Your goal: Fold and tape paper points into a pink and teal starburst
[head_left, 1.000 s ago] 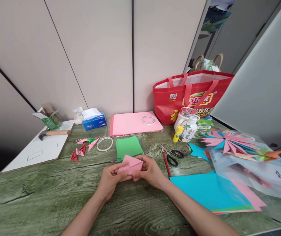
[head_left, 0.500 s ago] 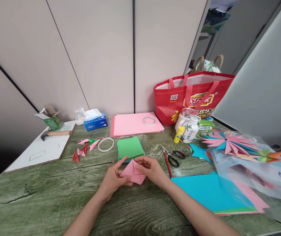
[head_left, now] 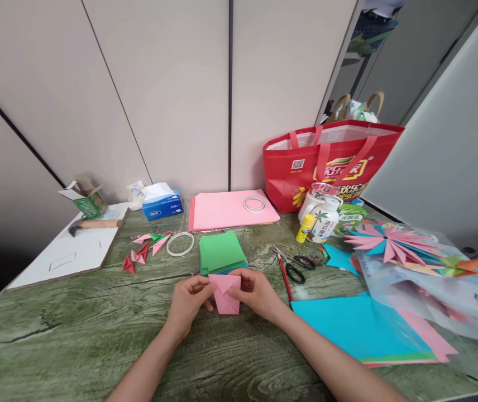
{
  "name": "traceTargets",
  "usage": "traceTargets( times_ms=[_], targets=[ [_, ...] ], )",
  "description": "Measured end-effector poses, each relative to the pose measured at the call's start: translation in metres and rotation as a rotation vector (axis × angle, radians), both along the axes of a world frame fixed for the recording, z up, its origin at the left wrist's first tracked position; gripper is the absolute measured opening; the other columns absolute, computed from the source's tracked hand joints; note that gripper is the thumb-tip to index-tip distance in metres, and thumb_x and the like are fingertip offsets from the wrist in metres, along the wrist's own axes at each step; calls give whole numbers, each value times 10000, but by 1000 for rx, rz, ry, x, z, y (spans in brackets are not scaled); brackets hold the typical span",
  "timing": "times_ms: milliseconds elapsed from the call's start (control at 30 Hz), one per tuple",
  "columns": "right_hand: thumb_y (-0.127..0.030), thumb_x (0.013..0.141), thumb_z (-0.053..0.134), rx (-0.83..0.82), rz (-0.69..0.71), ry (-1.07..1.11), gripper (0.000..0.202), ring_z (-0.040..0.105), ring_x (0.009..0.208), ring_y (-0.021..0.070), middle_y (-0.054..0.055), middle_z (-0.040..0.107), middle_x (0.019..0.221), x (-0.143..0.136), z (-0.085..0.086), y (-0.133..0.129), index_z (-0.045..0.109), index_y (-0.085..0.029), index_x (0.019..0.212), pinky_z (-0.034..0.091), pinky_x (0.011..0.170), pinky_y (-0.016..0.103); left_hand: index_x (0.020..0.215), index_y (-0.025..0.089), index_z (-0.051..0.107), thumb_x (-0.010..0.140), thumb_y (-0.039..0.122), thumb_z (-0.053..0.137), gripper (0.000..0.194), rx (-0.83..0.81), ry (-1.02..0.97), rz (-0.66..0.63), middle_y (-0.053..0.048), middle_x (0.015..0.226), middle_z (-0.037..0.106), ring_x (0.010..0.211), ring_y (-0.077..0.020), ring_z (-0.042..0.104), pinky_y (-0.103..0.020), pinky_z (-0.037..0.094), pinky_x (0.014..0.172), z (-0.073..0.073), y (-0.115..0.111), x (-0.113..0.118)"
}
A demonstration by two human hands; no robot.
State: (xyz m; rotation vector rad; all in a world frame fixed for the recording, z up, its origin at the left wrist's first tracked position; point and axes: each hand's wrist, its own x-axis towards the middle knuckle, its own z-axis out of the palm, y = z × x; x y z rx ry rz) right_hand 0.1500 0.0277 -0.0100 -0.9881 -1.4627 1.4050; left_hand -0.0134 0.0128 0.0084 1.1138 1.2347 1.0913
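Note:
A folded pink paper (head_left: 227, 298) is held upright just in front of a stack of green square paper (head_left: 220, 251). It has a straight top edge, with a V-shaped flap below it. My left hand (head_left: 192, 298) pinches its left side between thumb and fingers. On the right side, my right hand (head_left: 256, 293) pinches it too, thumb on the front face. Beyond the left hand lie a white tape ring (head_left: 180, 236) and small folded red, pink and green pieces (head_left: 139, 255).
Scissors (head_left: 295, 269), a red pencil (head_left: 285, 279) and blue sheets (head_left: 360, 326) lie to the right. Behind are a glue stick (head_left: 305, 228), a white bottle (head_left: 326, 220), a red bag (head_left: 285, 178), pink sheets (head_left: 226, 211), a tissue box (head_left: 162, 206) and a hammer (head_left: 96, 224).
The pink paper has gone from a pointed diamond shape to one with a flat top edge. My left fingers, spread before, have closed on its left side.

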Motion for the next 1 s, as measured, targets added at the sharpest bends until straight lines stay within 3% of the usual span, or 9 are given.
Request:
traceTargets(
  times_ms=[400,667,800,900,1000],
  targets=[
    [-302,664,596,28,-40,-76,171,468,555,101,-6,565,640,-1,-6,1,603,-142,723,372,522,211,693,122,668,664,325,619,211,36,-21,-4,-31,611,655,445,-110,536,-220,439,438,0,-1,-1],
    [-291,673,597,74,4,-122,151,446,550,93,-13,543,610,-3,-4,-3,592,-140,679,348,508,200,539,131,618,660,306,623,213,122,155,59,8,438,566,419,-101,497,-194,392,444,-6,1,-6],
    [-313,665,603,27,-57,-26,171,452,560,97,-14,537,634,-3,-5,-1,571,-150,701,366,526,209,664,133,649,680,391,592,265,34,32,-46,2,552,596,486,-122,523,-226,446,471,-6,-1,1],
    [-339,661,609,23,-92,-12,196,448,548,99,-14,529,623,-2,-8,1,566,-151,691,361,505,207,623,113,647,644,427,619,316,-59,1,-151,5,532,571,516,-130,521,-251,473,511,-6,-4,7],
    [-322,698,583,118,-130,-96,174,463,575,114,0,537,630,-2,-9,1,590,-149,683,365,519,216,591,105,631,615,456,634,351,-120,-53,-170,7,516,549,510,-131,515,-285,495,519,-5,-8,11]
  ],
)
